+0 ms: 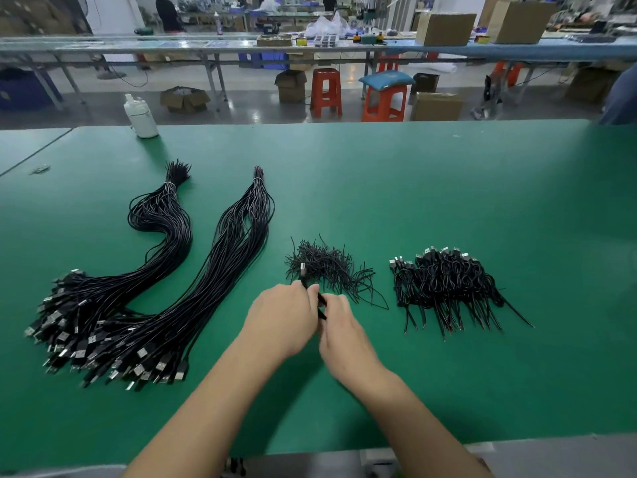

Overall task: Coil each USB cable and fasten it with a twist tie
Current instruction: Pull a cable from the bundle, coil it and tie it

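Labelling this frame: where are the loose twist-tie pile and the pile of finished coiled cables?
Loose black twist-tie pile (327, 267), head view, pile's middle.
Finished coiled black cables pile (444, 281), head view, pile's middle.

A black USB cable stood gripped between both hands, beside loose twist ties; coiled cables lay right, uncoiled bundles left.
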The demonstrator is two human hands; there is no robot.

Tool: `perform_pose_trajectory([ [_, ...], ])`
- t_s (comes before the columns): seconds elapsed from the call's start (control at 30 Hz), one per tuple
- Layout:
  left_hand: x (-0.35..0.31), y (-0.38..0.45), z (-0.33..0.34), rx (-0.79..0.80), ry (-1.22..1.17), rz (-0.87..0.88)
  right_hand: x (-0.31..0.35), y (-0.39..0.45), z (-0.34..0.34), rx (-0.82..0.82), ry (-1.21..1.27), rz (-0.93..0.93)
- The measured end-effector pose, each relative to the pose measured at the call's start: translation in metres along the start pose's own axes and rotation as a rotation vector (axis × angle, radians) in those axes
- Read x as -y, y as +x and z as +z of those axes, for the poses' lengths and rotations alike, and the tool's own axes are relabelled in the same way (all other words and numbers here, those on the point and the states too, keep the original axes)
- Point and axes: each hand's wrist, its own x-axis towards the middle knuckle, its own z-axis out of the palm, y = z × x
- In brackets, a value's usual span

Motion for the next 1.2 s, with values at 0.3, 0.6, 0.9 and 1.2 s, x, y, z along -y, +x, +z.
perform_pose_trajectory([
  [0.3,0.020,0.014,0.012,0.114,-0.443,0.139,-0.008,0.000,0.004,0.087,-0.047,0.053],
  [0.6,0.024,0.037,0.030,0.407,-1.086,-0.047,-0.027,0.013,0.010,0.189,0.270,0.106],
  [0.9,0.023,0.075,0.082,0.110,-0.414,-0.325,-0.077,0.015,0.006,0.003,0.539,0.386],
  [1.2,-0.003,0.100,0.104,0.000,-0.246,-0.413,-0.075,0.015,0.003,0.084,0.381,0.339],
])
